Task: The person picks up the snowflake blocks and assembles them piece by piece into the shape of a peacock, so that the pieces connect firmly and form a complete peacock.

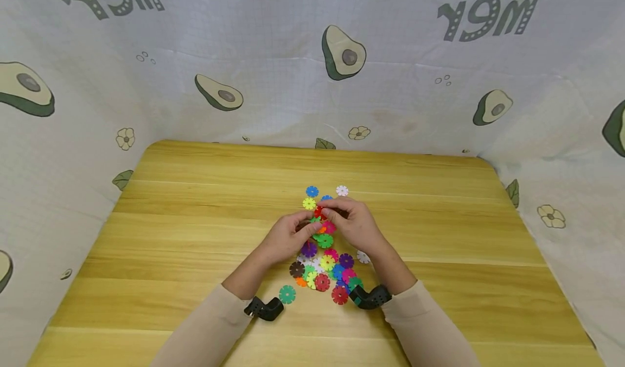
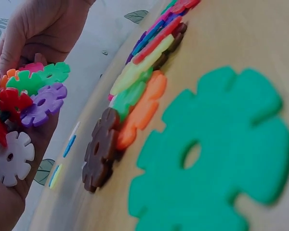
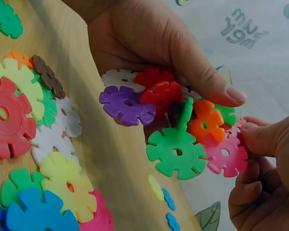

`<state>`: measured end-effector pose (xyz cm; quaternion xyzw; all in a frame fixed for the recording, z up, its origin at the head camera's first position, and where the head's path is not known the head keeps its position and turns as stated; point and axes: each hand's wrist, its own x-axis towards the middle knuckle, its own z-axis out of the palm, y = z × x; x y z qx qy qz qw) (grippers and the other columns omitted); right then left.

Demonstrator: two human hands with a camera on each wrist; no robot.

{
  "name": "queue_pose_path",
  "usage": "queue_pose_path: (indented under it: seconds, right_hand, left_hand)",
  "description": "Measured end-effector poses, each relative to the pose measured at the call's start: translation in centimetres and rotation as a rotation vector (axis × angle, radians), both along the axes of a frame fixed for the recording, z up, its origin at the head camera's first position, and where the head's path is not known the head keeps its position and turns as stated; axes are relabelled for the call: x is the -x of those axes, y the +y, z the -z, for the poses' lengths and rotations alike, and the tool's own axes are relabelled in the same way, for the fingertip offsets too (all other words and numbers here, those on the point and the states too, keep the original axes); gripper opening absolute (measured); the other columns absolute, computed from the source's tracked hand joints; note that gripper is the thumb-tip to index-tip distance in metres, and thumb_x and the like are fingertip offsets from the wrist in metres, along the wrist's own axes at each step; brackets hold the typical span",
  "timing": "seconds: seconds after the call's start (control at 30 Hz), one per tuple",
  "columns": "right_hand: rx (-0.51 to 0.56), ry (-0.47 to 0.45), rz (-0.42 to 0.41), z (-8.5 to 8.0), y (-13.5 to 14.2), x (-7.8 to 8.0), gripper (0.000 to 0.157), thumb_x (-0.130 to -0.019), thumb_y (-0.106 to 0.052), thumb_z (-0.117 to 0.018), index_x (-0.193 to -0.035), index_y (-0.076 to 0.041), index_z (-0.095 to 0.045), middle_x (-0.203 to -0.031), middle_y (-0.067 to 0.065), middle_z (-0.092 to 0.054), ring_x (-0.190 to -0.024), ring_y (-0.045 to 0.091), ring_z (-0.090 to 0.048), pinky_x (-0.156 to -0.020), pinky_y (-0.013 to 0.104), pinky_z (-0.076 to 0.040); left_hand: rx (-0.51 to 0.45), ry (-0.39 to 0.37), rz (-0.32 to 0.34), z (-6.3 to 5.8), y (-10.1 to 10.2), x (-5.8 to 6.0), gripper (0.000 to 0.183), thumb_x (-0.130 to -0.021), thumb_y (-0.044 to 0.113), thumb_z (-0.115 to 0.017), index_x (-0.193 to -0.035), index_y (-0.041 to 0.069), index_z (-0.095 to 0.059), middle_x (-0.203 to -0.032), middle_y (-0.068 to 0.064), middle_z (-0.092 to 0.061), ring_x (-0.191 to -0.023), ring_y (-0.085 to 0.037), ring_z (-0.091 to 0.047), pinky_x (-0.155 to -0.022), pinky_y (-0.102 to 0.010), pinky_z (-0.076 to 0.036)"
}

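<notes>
Slotted plastic snowflake discs, joined into a cluster (image 3: 178,151), are held up above the table between both hands. My left hand (image 1: 288,236) grips the near left side, its thumb across the discs. Purple (image 3: 127,105), red (image 3: 161,100) and white (image 2: 12,159) discs sit close to that palm. My right hand (image 1: 358,228) pinches the far end, thumb and fingertips at a pink disc (image 3: 226,155). Between them stand an orange disc (image 3: 206,122) and green ones, one set on edge. The left fingers partly hide the cluster's inside.
Under the wrists lies a pile of loose discs (image 1: 322,282) in many colours. A teal disc (image 1: 287,294) lies apart at its left. Beyond the hands are a blue disc (image 1: 312,191), a yellow disc (image 1: 309,203) and a white disc (image 1: 342,191) on the wooden table (image 1: 195,209).
</notes>
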<state>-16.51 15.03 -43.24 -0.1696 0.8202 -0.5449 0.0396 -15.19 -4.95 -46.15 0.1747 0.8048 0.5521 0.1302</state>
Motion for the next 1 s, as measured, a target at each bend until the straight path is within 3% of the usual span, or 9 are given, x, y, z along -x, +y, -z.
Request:
queue_pose_path:
  seconds: [0.1,0.27,0.4,0.5,0.57,0.67,0.77,0.87,1.0]
  right_hand:
    - [-0.018,-0.008,0.003,-0.1,-0.1,0.0,0.024,-0.101,-0.01,-0.064,-0.12,0.001,-0.073,-0.108,0.015,-0.072,-0.078,0.015,-0.055,-0.065,0.02,-0.049]
    - [-0.044,-0.016,0.012,-0.1,-0.1,0.4,0.035,-0.109,-0.021,-0.05,-0.14,-0.008,-0.061,-0.12,0.016,-0.069,-0.093,0.025,-0.062,-0.079,0.029,-0.056]
    - [-0.017,-0.062,0.046,0.4,0.0,0.7,0.038,-0.113,-0.02,-0.037,-0.145,-0.006,-0.052,-0.123,0.022,-0.065,-0.096,0.031,-0.064,-0.082,0.04,-0.06]
    - [-0.144,-0.108,0.032,0.7,-0.3,0.5,0.031,-0.11,-0.019,-0.046,-0.135,-0.006,-0.059,-0.116,0.016,-0.068,-0.094,0.026,-0.064,-0.079,0.036,-0.059]
    - [-0.278,-0.121,-0.041,0.9,-0.7,0.2,0.026,-0.106,-0.019,-0.057,-0.127,-0.008,-0.065,-0.11,0.01,-0.07,-0.091,0.02,-0.063,-0.078,0.031,-0.056]
    - [-0.433,-0.122,-0.177,1.1,-1.6,-0.5,0.026,-0.096,-0.022,-0.073,-0.119,-0.011,-0.07,-0.101,0.001,-0.07,-0.088,0.015,-0.061,-0.077,0.03,-0.055]
    - [-0.548,-0.08,-0.278,1.4,-2.5,-1.2,0.033,-0.089,-0.031,-0.08,-0.115,-0.013,-0.072,-0.098,-0.002,-0.067,-0.088,0.012,-0.059,-0.079,0.031,-0.055]
    - [-0.625,-0.028,-0.311,1.6,-3.2,-1.8,0.034,-0.085,-0.039,-0.083,-0.108,-0.016,-0.073,-0.098,-0.005,-0.065,-0.09,0.009,-0.056,-0.082,0.029,-0.054]
    - [-0.635,-0.012,-0.31,1.7,-3.5,-2.1,0.019,-0.087,-0.034,-0.083,-0.089,-0.019,-0.072,-0.089,-0.006,-0.061,-0.08,0.01,-0.051,-0.071,0.026,-0.048]
  left_hand:
    - [-0.007,-0.005,0.001,0.0,-0.1,0.1,0.039,-0.106,0.036,-0.056,-0.131,0.008,-0.065,-0.108,-0.004,-0.074,-0.092,-0.011,-0.066,-0.084,-0.029,-0.057]
    - [-0.08,-0.054,-0.039,0.3,-0.2,0.3,0.041,-0.108,0.041,-0.048,-0.13,0.01,-0.064,-0.108,-0.005,-0.07,-0.098,-0.017,-0.063,-0.089,-0.033,-0.056]
    - [-0.156,-0.107,-0.202,0.6,-0.6,0.7,0.046,-0.109,0.049,-0.04,-0.127,0.013,-0.063,-0.118,-0.008,-0.066,-0.113,-0.024,-0.06,-0.101,-0.042,-0.051]
    - [-0.261,-0.158,-0.334,0.4,-0.9,1.2,0.048,-0.109,0.051,-0.038,-0.127,0.01,-0.058,-0.125,-0.015,-0.066,-0.122,-0.028,-0.058,-0.106,-0.044,-0.047]
    - [-0.353,-0.205,-0.386,0.2,-1.2,1.6,0.042,-0.109,0.046,-0.043,-0.125,0.009,-0.054,-0.126,-0.016,-0.067,-0.12,-0.024,-0.06,-0.102,-0.037,-0.048]
    - [-0.476,-0.269,-0.401,-0.1,-1.4,1.9,0.032,-0.107,0.032,-0.053,-0.127,0.008,-0.048,-0.119,-0.016,-0.066,-0.108,-0.017,-0.062,-0.09,-0.025,-0.051]
    - [-0.544,-0.312,-0.391,-0.1,-1.6,2.1,0.037,-0.103,0.019,-0.061,-0.134,0.009,-0.043,-0.115,-0.008,-0.062,-0.099,-0.009,-0.063,-0.083,-0.018,-0.053]
    - [-0.591,-0.323,-0.375,-0.1,-1.7,2.2,0.045,-0.103,0.013,-0.061,-0.141,0.012,-0.039,-0.112,-0.005,-0.061,-0.096,-0.011,-0.069,-0.08,-0.018,-0.056]
    - [-0.618,-0.335,-0.379,0.1,-1.8,2.2,0.047,-0.102,0.011,-0.062,-0.144,0.015,-0.04,-0.112,-0.005,-0.062,-0.097,-0.013,-0.072,-0.081,-0.02,-0.058]
